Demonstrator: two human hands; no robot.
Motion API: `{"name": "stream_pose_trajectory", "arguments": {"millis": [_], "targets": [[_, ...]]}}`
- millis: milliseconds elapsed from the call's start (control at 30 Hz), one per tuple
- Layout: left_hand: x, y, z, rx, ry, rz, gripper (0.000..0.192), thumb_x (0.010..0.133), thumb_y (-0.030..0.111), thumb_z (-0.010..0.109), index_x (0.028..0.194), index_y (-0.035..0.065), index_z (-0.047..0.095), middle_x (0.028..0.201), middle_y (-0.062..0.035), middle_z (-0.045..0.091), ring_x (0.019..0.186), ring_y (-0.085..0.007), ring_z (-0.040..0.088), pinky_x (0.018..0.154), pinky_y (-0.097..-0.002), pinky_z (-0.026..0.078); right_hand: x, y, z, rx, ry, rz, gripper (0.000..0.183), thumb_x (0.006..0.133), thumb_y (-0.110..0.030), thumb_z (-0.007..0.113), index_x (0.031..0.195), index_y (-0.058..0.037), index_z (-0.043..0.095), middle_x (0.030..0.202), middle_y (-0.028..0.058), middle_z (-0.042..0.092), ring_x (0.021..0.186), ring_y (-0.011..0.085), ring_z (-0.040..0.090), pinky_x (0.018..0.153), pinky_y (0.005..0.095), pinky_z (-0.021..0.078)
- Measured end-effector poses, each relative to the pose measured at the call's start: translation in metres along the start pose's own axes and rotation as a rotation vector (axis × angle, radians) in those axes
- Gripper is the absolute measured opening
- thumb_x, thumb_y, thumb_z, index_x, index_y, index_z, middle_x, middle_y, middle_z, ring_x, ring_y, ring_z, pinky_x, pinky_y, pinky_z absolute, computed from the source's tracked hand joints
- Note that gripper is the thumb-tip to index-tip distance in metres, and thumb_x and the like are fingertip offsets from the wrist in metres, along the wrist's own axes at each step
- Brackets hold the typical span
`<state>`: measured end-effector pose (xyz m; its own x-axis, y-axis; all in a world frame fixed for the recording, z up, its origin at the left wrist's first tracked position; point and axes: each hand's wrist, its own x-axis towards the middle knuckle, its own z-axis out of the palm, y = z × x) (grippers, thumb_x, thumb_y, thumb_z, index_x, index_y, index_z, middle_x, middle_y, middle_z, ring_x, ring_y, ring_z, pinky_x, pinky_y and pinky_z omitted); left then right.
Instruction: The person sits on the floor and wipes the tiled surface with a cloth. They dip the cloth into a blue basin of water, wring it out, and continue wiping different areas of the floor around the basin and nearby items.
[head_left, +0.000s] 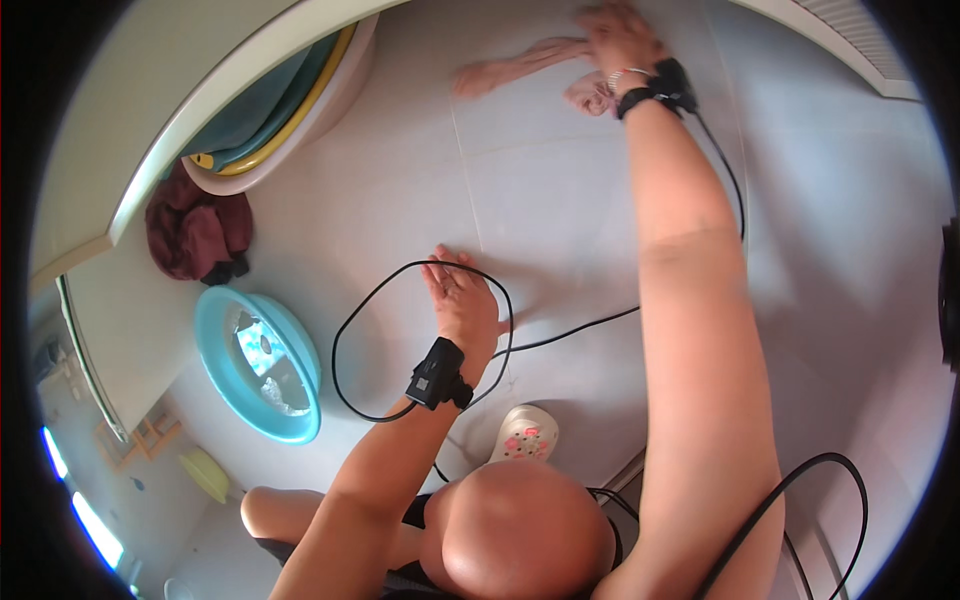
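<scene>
My right hand (622, 39) reaches far out to the top of the view, blurred, and holds a crumpled pink cloth (536, 64) against the tiled floor (555, 202). One end of the cloth trails left and a bunched part shows by the wrist; how the fingers grip it is blurred. Nearer to me, my left hand (463, 300) is above or on the floor, palm down and holding nothing. Its fingers are extended and a little apart. Both wrists carry black strapped devices (435, 375) with cables.
Left of my left hand stands a blue basin (259, 367) of water. A dark red cloth (199, 225) lies beyond it, beside nested basins (352, 97) under a white panel edge (150, 180). A black cable (574, 334) loops around my left hand. My clog (526, 435) is below.
</scene>
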<state>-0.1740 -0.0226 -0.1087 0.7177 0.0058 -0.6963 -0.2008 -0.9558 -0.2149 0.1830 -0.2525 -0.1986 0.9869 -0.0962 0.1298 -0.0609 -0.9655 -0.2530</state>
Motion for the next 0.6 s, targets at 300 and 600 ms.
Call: {"name": "stream_pose_trajectory", "arguments": {"millis": [300,600], "targets": [[0.004,0.003,0.007,-0.011,0.064,-0.015,0.137,0.064,0.078,0.078,0.152,-0.0162,0.031,0.155,-0.0447,0.029,0.149,-0.055,0.029,0.125,-0.062,0.013,-0.129,0.149,-0.038,-0.109,0.256,0.192,0.057,0.096,-0.044,0.06,0.151,-0.0324,0.05,0.157,0.0086,0.047,0.146,0.031,0.042,0.116,0.0544,0.0351],[0.003,0.005,0.002,0.018,0.061,0.011,0.134,0.069,0.079,0.074,0.153,-0.0153,0.031,0.154,-0.0426,0.034,0.149,-0.0527,0.03,0.125,-0.0622,0.012,-0.379,0.076,-0.099,0.163,0.287,0.037,0.061,0.093,-0.028,0.068,0.148,-0.0085,0.052,0.153,0.0247,0.044,0.135,0.0465,0.045,0.113,0.0533,0.0352]]}}
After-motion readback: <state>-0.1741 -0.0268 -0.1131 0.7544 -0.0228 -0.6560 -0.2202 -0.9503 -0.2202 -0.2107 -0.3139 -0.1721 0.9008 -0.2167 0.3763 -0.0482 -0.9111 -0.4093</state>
